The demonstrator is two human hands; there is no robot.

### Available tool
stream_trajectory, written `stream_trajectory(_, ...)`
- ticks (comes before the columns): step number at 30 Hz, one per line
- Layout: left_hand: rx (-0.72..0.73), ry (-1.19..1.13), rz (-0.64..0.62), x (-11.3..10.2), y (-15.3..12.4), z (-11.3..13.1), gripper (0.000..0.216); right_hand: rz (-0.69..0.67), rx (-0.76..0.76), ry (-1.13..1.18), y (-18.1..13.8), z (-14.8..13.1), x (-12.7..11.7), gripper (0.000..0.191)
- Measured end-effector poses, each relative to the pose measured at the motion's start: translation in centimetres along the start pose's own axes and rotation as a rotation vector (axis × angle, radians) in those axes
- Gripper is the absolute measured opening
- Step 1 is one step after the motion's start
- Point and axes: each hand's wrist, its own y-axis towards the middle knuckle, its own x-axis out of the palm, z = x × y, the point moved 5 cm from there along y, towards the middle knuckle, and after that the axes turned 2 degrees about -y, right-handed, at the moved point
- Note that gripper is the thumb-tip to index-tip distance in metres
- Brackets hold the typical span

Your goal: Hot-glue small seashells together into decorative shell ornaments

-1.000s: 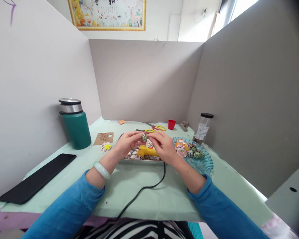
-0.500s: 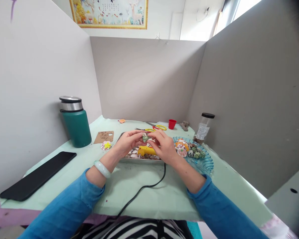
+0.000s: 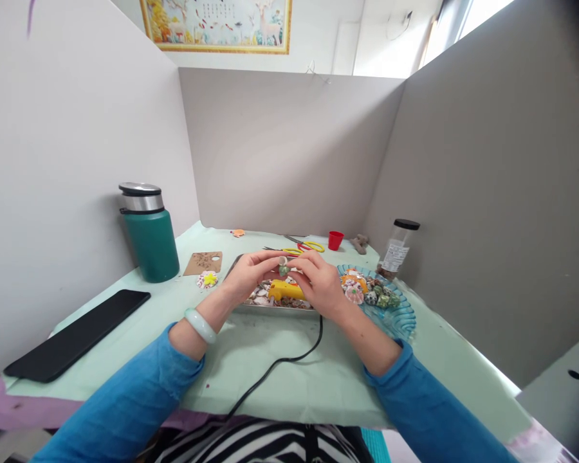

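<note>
The grip of the left hand (image 3: 251,278) and right hand (image 3: 321,285) is clamped on a small green piece (image 3: 284,270) at the frame's centre. Below, a yellow tool (image 3: 287,290) lies over a shell-filled tray (image 3: 280,310); right of centre, a blue plate (image 3: 405,315); at left, a green bottle (image 3: 152,247).

1. The shell (image 3: 283,269) sits between the fingers of the left hand (image 3: 251,276) and the right hand (image 3: 321,283), above the tray (image 3: 280,310).
2. A glue gun (image 3: 284,290) lies on loose shells (image 3: 260,297) in the tray; a cord (image 3: 289,359) runs from there to the near edge of the table (image 3: 338,386).
3. Right of the tray: a plate (image 3: 405,315) bearing a heap (image 3: 369,294); behind it, a jar (image 3: 396,251).
4. Behind the tray: scissors (image 3: 303,247), with a cup (image 3: 336,241) to their right.
5. Left of the tray: a flower ornament (image 3: 207,279), a card (image 3: 202,263) just behind, a bottle (image 3: 152,245) farther left, a pad (image 3: 80,334) before the bottle.
</note>
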Motion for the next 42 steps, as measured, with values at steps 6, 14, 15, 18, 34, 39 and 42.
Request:
stream_trajectory(6,0.022,0.044,0.002,-0.2,0.1,-0.1,0.034,0.009,-0.023,-0.03,0.1,-0.3,-0.1,0.016)
stream_trajectory(14,0.019,0.012,0.005,0.0,0.1,0.0,0.029,0.077,0.011,0.075,-0.3,0.3,-0.1,0.018)
stream_trajectory(15,0.018,0.016,0.007,0.0,0.1,0.0,0.029,0.086,0.021,0.091,-0.3,0.3,-0.2,0.018)
stream_trajectory(18,0.019,0.101,0.014,0.0,0.1,0.1,0.031,0.103,0.034,0.102,-0.1,0.3,-0.4,0.016)
stream_trajectory(34,0.015,0.354,0.023,-0.1,0.1,-0.1,0.037,-0.096,0.046,0.104,0.1,0.1,0.5,0.012)
stream_trajectory(39,0.024,0.387,0.043,-0.2,0.1,0.0,0.042,-0.111,0.167,0.138,0.3,1.1,0.4,0.01)
stream_trajectory(42,0.024,0.434,0.023,0.0,0.0,0.1,0.042,-0.131,0.279,0.208,0.3,1.9,0.7,0.009)
